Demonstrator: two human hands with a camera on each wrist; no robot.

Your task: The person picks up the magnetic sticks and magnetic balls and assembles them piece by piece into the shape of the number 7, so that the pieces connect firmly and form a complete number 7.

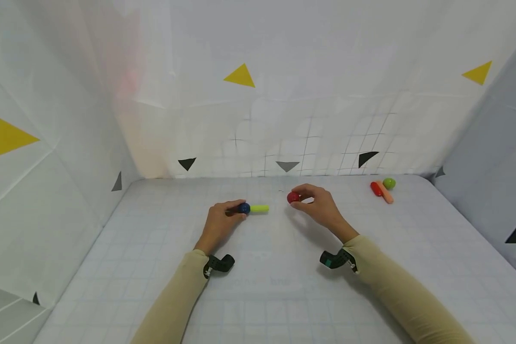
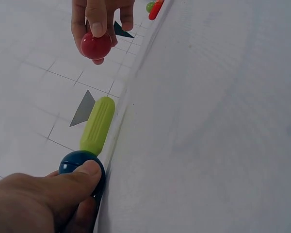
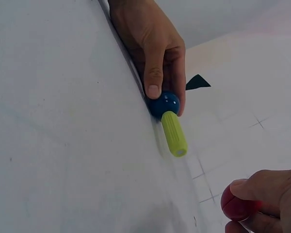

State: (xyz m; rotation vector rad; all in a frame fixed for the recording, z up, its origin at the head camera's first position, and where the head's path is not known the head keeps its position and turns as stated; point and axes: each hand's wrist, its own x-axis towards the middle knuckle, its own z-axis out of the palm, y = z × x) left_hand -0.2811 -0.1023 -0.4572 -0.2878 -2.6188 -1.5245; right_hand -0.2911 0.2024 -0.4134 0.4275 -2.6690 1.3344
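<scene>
My left hand (image 1: 219, 222) pinches a glossy blue ball (image 1: 244, 208) between thumb and fingers. From the ball a ribbed yellow-green stick (image 1: 260, 209) points to the right; in the left wrist view the stick (image 2: 98, 126) meets the ball directly. My right hand (image 1: 323, 209) holds a red ball (image 1: 293, 197) by its fingertips, a short gap beyond the stick's free end. In the right wrist view a thin line runs across the red ball (image 3: 235, 204), and the stick's free end shows a small pale spot.
At the back right of the white table (image 1: 258, 296) lie a red rounded piece (image 1: 376, 188), an orange stick (image 1: 385, 192) and a green ball (image 1: 389, 183), close together. White sheets (image 1: 327, 48) with yellow and dark triangles stand behind and at both sides.
</scene>
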